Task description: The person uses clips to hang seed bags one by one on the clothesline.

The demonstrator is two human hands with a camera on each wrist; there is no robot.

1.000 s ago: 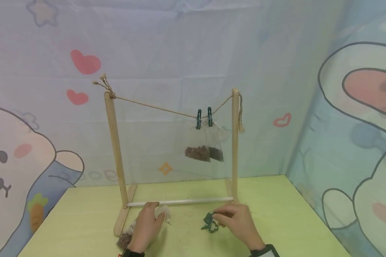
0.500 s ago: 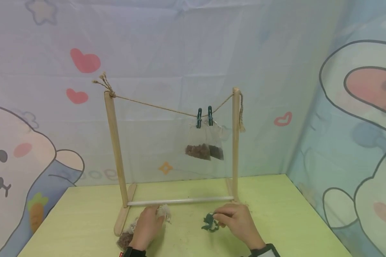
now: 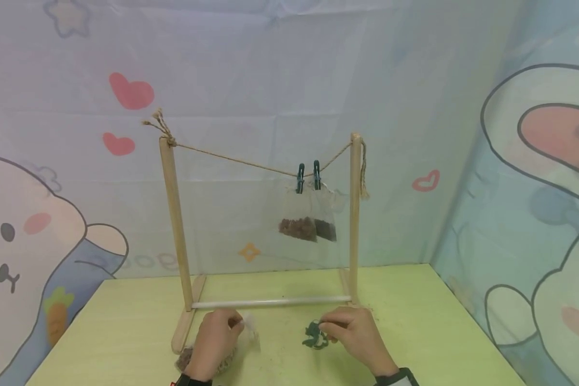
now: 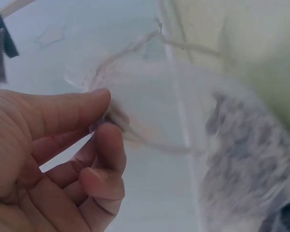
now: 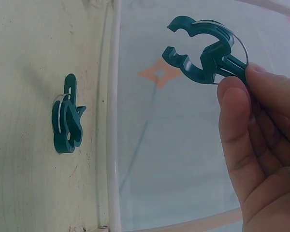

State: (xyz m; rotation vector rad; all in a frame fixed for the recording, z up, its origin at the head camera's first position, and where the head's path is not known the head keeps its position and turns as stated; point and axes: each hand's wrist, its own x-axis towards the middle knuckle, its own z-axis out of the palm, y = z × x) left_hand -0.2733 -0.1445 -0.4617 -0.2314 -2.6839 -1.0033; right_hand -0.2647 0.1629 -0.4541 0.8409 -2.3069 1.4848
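Note:
In the left wrist view my left hand (image 4: 63,150) pinches the top of a clear drawstring bag (image 4: 154,96) between thumb and forefinger. Grey-brown bits fill the bag's far part, and its thin cord loops loose. My right hand (image 5: 266,130) squeezes the handles of a green spring clip (image 5: 215,58), so the clip's jaws stand apart with nothing between them. Below it on the table lies a second green clip (image 5: 66,118). In the head view a bag of brown bits (image 3: 185,356) lies beside my left wrist, partly hidden by the arm.
A wooden frame (image 3: 173,225) stands across the table with a sagging rope (image 3: 236,160) between its posts. Two green clips (image 3: 301,179) hold bags of brown (image 3: 296,228) and dark (image 3: 325,229) bits on it. A white bar (image 3: 270,303) runs low between the posts.
My left hand has lifted the drawstring bag's top off the lying pile and now pinches it with the bag hanging. The right hand stays in place with the clip.

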